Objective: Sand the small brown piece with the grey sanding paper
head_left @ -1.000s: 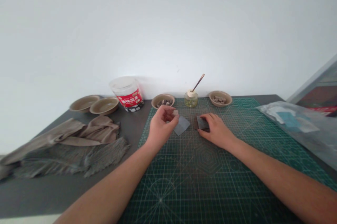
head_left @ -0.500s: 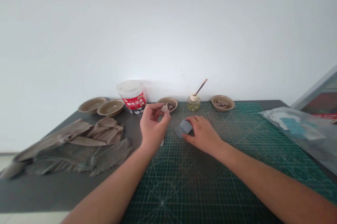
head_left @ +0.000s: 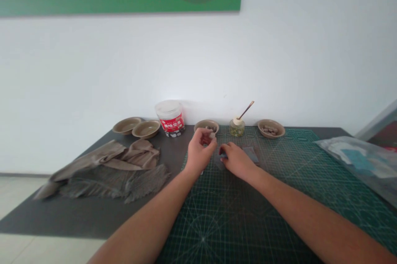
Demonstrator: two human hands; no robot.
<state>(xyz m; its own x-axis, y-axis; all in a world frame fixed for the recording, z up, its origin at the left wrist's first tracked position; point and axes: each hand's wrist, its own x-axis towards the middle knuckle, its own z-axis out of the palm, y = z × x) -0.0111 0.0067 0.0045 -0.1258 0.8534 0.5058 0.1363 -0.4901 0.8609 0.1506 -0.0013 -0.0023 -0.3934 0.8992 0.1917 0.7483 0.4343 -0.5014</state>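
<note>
Between the thumb and fingers of my left hand (head_left: 200, 150) is a small pale, rough lump (head_left: 212, 135), raised above the cutting mat (head_left: 203, 222). The bowl (head_left: 198, 124) with similar brownish lumps stands just behind it. To the right, my right hand (head_left: 237, 158) is low over the mat, its fingers curled on a small grey-blue sheet (head_left: 222, 156), mostly covered by the hand. Another flat grey-blue piece (head_left: 250, 153) shows beyond the back of this hand. A white edge (head_left: 202, 172) peeks out beside my left wrist.
Along the wall stand two brown bowls (head_left: 145, 129), a plastic tub (head_left: 170, 119) with a red label, a glass jar (head_left: 237, 128) with a stick, and a bowl of lumps (head_left: 271, 127). Brown cloth (head_left: 136, 156) lies left; a clear plastic bag (head_left: 350, 156) lies right.
The view has shifted, so the table appears further right and lower. My left hand, still pinching the lump, is closer to my right hand. The grey-blue sheet is now more covered by my right fingers.
</note>
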